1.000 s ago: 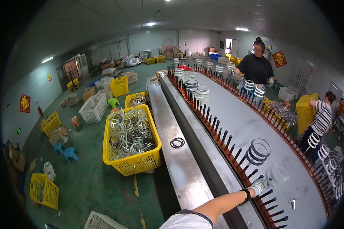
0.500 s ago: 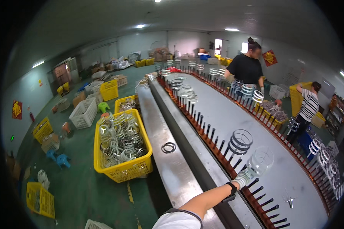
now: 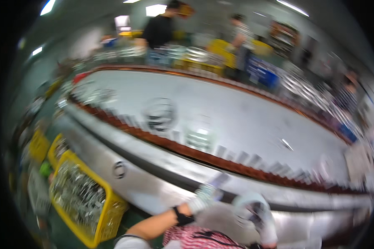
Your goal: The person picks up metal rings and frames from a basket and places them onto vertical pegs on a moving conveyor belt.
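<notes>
Motion smears much of the head view. My left hand [image 3: 201, 200], in a pale glove with a black band at the wrist, reaches over the near metal ledge; its fingers are too blurred to read. At the lower right my right hand [image 3: 268, 230], gloved too, appears closed on a pale ring-shaped piece [image 3: 249, 203], held near my body. Beyond them, along the brown rail [image 3: 178, 152] with its upright pegs, stand a pale tiered ring frame [image 3: 198, 137] and a dark tiered ring frame [image 3: 160, 116].
A yellow basket [image 3: 106, 224] full of metal ring pieces stands at the left. Two dark rings [image 3: 119, 169] lie on the metal ledge. A small metal piece [image 3: 286, 144] lies on the grey tabletop [image 3: 237, 112]. People [image 3: 158, 33] stand beyond the far rail, among bins and stacked ring frames.
The view has swung right. My left hand has drawn back from the pale ring frame by the pegs toward my body. My right hand and the pale ring-shaped piece have come into view.
</notes>
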{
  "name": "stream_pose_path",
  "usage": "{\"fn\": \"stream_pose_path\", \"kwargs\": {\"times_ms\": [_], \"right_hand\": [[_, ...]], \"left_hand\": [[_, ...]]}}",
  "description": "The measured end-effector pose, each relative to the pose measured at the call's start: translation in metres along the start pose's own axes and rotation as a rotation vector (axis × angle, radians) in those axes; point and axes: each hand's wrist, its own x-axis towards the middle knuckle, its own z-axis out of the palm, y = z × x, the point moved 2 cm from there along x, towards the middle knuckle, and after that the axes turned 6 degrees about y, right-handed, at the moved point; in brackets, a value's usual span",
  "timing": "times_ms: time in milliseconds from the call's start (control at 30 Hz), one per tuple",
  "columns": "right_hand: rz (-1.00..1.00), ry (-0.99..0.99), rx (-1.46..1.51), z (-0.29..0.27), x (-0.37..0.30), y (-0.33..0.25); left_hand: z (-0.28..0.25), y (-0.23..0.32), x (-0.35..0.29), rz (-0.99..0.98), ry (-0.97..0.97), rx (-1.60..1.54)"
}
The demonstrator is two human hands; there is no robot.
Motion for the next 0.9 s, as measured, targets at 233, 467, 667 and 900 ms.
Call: {"fn": "stream_pose_path", "kwargs": {"times_ms": [233,467,667,900], "right_hand": [[0.112,0.016,0.020,0.014,-0.015,0.022],[0.199,0.171,0.153,0.019,-0.059,0.032],[0.178,0.095,0.346,-0.059,-0.090,-0.015],[-0.150,0.241,0.367,-0.151,-0.128,-0.067]], "left_hand": [[0.014,0.019,0.022,0.370,-0.453,0.362],[0.041,-0.010,-0.024,-0.478,-0.981,-0.629],[0.146,0.054,-0.011,-0.417,-0.910,-0.661],[0.238,-0.038,0.130,0.047,0.117,-0.019]]}}
